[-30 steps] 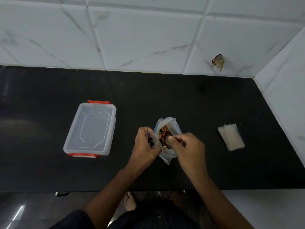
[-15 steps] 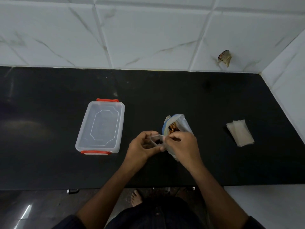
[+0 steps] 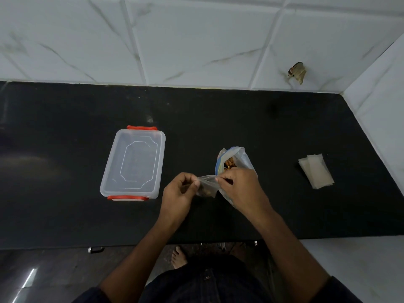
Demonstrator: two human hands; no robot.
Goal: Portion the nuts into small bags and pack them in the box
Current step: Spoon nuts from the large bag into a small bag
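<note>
On the counter: a black counter (image 3: 65,204) set against white marbled wall tiles (image 3: 196,40); the work sits near its front edge
Small bag: a clear small bag (image 3: 206,185) stretched between the two hands, just above the counter; something dark shows in its lower part, too blurred to name
Left hand: the left hand (image 3: 181,193) pinches the bag's left top corner, fingers curled
Right hand: the right hand (image 3: 241,186) pinches the bag's right top corner, fingers curled; it hides the front of the larger bag
Nut bag: a larger clear bag with a blue strip (image 3: 237,159) stands open just behind the right hand; brown nuts (image 3: 229,166) show in its mouth
Box: a clear plastic box with orange latches (image 3: 133,162), lid on, lies left of the hands, apart from them
Spare bags: a small stack of flat clear bags (image 3: 317,171) lies to the right, well apart from the hands
</note>
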